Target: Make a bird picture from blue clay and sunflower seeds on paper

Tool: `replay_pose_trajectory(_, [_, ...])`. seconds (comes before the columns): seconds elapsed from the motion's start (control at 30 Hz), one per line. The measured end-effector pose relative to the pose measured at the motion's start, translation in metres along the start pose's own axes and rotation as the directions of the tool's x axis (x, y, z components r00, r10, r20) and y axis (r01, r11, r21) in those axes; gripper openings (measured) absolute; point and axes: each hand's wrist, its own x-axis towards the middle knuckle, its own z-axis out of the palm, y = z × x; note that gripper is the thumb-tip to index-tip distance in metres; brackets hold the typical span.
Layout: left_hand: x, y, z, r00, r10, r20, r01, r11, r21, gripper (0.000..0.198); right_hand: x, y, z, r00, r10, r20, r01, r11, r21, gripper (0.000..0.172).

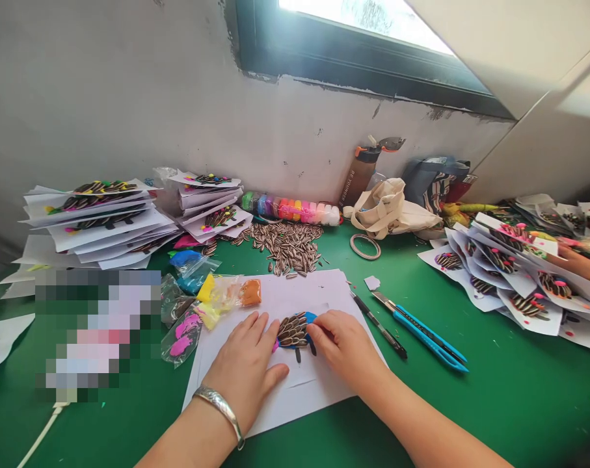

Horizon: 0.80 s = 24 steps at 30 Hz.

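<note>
On a white sheet of paper [324,286] lies a small figure covered with striped sunflower seeds [293,330] in overlapping rows. Blue clay [311,317] shows at its right end, a bit of pink at its left, and two dark leg-like pieces below. My left hand [243,361], with a silver bangle on the wrist, rests flat on the paper, fingers stretched out beside the figure's left end. The fingers of my right hand [346,341] are pinched together at the blue right end. Whatever sits between those fingertips is hidden.
Loose sunflower seeds [289,247] are heaped behind the paper. Clay bags [185,335] lie left, a pen [380,325] and blue utility knife [426,335] right. Finished sheets [99,221] are stacked left; another person's hand [580,260] touches sheets at right. A bottle [360,172] stands behind.
</note>
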Motion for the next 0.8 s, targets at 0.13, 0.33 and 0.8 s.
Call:
replay_pose_trajectory(0.13, [-0.0004, -0.0006, 0.0004, 1.000, 0.000, -0.010, 0.000, 1.000, 0.004, 0.055, -0.0002, 0.0015, 0.0000, 1.000, 0.004, -0.011, -0.004, 1.000, 0.007, 0.019])
replay_pose_trajectory(0.33, [0.0000, 0.0000, -0.0013, 1.000, -0.018, -0.002, 0.018, 1.000, -0.011, 0.055, -0.0008, 0.0004, -0.0017, 0.999, -0.037, 0.028, 0.037, 0.999, -0.030, 0.028])
replay_pose_trajectory(0.8, [0.0013, 0.0031, -0.0071, 0.999, -0.031, 0.044, 0.032, 0.999, -0.014, 0.056, 0.0033, -0.0035, 0.0032, 1.000, 0.006, -0.001, -0.006, 1.000, -0.031, 0.032])
